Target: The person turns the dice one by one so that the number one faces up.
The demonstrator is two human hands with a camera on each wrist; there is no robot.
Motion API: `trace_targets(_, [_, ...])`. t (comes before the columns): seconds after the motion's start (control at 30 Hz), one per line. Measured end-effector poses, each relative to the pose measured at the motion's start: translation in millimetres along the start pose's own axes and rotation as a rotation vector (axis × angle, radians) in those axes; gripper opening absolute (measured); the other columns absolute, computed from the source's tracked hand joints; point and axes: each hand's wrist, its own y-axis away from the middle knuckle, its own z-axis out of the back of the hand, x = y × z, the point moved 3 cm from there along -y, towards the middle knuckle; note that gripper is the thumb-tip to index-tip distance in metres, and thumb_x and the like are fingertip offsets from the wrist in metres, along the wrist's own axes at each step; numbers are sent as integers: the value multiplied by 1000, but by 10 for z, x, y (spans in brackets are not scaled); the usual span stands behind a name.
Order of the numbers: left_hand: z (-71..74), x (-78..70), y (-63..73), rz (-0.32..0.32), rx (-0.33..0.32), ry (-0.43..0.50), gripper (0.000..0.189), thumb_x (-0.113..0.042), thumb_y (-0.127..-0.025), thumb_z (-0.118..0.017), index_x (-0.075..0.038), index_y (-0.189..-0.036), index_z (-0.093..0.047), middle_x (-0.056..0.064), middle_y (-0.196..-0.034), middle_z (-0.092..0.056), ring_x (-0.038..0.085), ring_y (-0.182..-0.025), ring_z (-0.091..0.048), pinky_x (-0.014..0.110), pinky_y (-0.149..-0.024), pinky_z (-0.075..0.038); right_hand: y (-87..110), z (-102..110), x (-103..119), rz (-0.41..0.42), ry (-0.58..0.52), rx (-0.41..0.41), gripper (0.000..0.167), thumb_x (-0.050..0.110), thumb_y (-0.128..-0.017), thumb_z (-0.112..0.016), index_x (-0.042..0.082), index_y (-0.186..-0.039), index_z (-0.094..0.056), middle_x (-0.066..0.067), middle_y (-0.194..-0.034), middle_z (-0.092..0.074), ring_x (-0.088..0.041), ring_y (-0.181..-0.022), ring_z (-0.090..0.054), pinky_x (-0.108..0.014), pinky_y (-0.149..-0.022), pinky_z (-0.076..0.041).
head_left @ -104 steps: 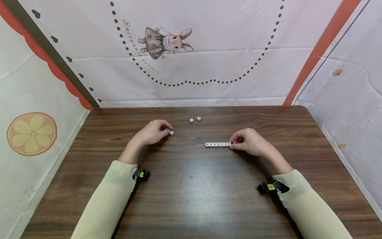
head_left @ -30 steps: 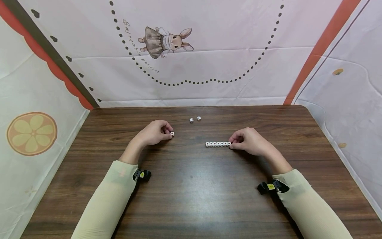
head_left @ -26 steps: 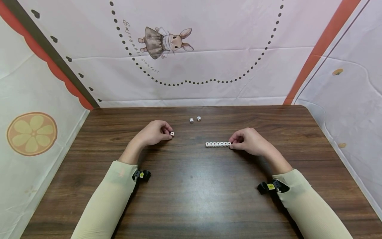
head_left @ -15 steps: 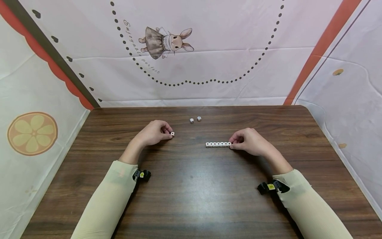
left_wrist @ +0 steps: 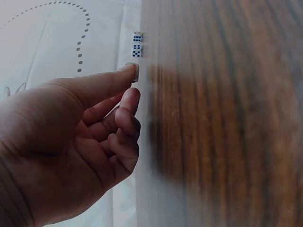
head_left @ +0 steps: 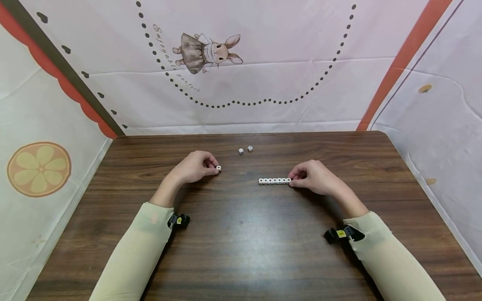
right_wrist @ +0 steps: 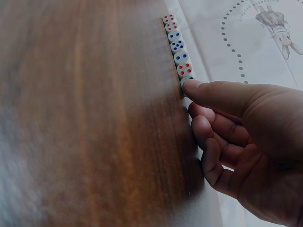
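Note:
My left hand (head_left: 194, 167) pinches a white die (head_left: 219, 168) between thumb and fingertips, low over the table left of centre. A single large dot shows on the die's upper face; in the left wrist view the thumb covers most of it. To the right, several white dice stand side by side in a straight row (head_left: 269, 181), each with one dot uppermost. The thumb and fingers of my right hand (head_left: 315, 178) grip the die (head_left: 289, 181) at the row's right end. Red and blue pips mark the row's side faces in the right wrist view.
Two loose dice, one (head_left: 241, 151) left of the other (head_left: 250, 148), lie farther back on the brown wood-grain table (head_left: 241, 251). Behind the table's far edge hangs a pale printed cloth (head_left: 286, 37) with a rabbit figure. Similar cloth borders both sides.
The die in my left fingers has been turned: several dots showed on it at first, one large dot shows now. My right hand and the row have stayed in place.

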Motion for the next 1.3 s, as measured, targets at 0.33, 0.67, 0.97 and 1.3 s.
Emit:
trace_targets(0.33, [-47, -132, -13, -24, 17, 6, 11, -19, -96, -82, -12, -100, -75, 1, -88, -69, 18, -80, -60, 37, -74, -49, -9, 4, -2, -3, 4, 1, 7, 16, -92, -86, 14, -96, -80, 10, -81, -71, -12, -78, -65, -36, -76, -53])
trace_targets(0.67, [-147, -280, -57, -77, 37, -7, 11, -19, -97, -81, -11, -99, -74, 0, -86, -69, 17, -78, -61, 35, -74, -49, -12, 7, 1, -4, 2, 2, 7, 15, -92, -86, 14, -96, -80, 10, -81, -71, -12, -78, -65, -36, -76, -53])
trace_targets(0.97, [-273, -371, -96, -111, 44, -23, 11, -18, -94, -83, -12, -97, -74, -3, -85, -69, 13, -80, -62, 34, -76, -50, -5, 4, 10, 1, 1, -1, 7, 15, -91, -86, 14, -96, -80, 10, -81, -71, -12, -78, -65, -36, -75, -53])
trace_targets(1.3, [-394, -488, -138, -153, 58, -14, 12, -16, -93, -84, -12, -95, -73, -4, -84, -68, 12, -79, -62, 32, -77, -50, -6, 7, 12, 1, 1, -2, 7, 15, -91, -85, 14, -95, -80, 10, -80, -71, -12, -77, -64, -36, -75, -52])
